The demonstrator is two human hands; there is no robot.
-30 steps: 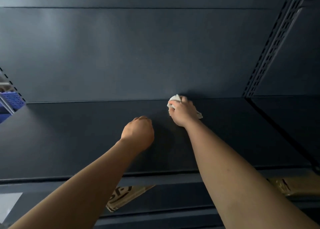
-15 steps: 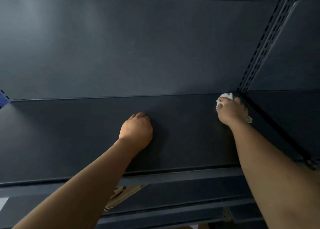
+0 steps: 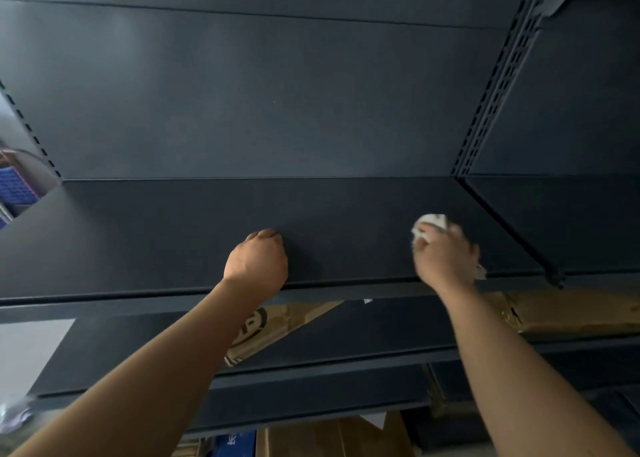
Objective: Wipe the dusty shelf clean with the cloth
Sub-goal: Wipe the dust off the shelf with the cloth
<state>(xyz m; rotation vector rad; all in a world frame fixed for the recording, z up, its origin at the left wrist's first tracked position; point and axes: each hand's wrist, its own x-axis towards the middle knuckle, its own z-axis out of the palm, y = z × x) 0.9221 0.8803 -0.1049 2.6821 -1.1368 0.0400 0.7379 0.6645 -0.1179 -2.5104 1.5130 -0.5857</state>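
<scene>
Right hand (image 3: 445, 259) (blurred) clutches a crumpled white cloth (image 3: 429, 223) on the smooth, matte dark shelf (image 3: 156, 235); left hand (image 3: 257, 261), a closed empty-looking fist, rests mid-shelf.

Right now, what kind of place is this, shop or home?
Probably a shop or stockroom, not a home. The dark metal shelf hangs on a slotted upright like retail gondola racking, cardboard boxes sit on the tier below, and a blue plastic crate shows at far left.
</scene>
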